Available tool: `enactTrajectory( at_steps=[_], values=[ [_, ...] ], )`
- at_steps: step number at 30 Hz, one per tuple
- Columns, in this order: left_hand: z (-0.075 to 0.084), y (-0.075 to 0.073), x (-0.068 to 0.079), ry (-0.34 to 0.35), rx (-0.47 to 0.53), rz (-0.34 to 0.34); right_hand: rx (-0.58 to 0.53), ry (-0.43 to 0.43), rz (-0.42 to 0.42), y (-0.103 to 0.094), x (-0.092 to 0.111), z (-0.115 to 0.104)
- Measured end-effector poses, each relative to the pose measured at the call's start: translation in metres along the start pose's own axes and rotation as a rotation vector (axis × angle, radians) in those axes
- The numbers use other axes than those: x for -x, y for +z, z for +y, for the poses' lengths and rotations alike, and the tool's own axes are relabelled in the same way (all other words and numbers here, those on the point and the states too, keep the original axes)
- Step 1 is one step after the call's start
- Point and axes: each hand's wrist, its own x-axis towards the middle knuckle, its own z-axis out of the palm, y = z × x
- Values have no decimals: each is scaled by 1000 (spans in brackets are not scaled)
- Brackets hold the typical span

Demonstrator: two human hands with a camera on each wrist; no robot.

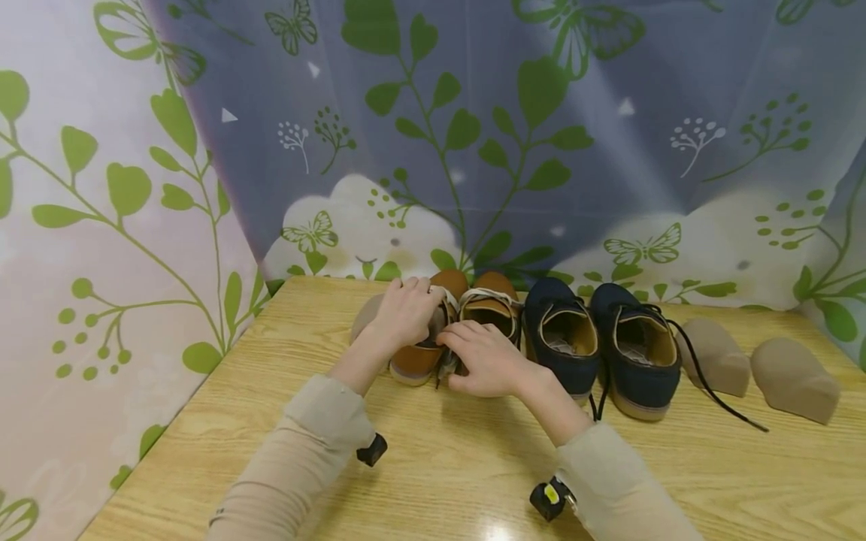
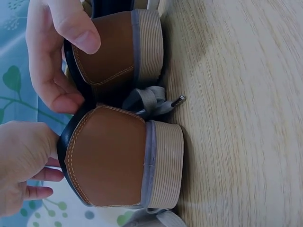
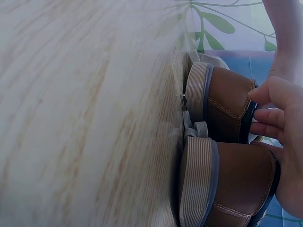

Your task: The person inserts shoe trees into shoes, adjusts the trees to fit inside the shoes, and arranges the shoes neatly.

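Note:
Two brown leather shoes with pale laces stand side by side, heels toward me. My left hand (image 1: 406,312) is over the left brown shoe (image 1: 414,364), its thumb right at the dark heel collar; I cannot tell whether it pinches anything. Against the inner side of that collar, my right hand (image 3: 281,120) touches with its fingertips. The right hand's thumb overlaps the heel of the right brown shoe (image 2: 113,45), its fingers loosely bent. A grey lace (image 2: 150,100) with a metal tip hangs between the two heels. Both hands hide much of the openings.
Two navy shoes (image 1: 639,379) stand to the right, one lace trailing over the wooden table (image 1: 460,481). Beyond them lie two beige shoe forms (image 1: 793,379). Another beige form (image 1: 363,315) is partly hidden left of the brown pair. A patterned cloth (image 1: 467,150) hangs behind.

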Motion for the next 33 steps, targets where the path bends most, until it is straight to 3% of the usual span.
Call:
enactTrajectory(
  at_steps=[18,33],
  values=[
    [-3,-2,-5,0,33,22,-4,7,16,-4,-1,0],
    [-16,-4,-2,102,118,-8,49,7,29,-2,-7,-9]
  ],
)
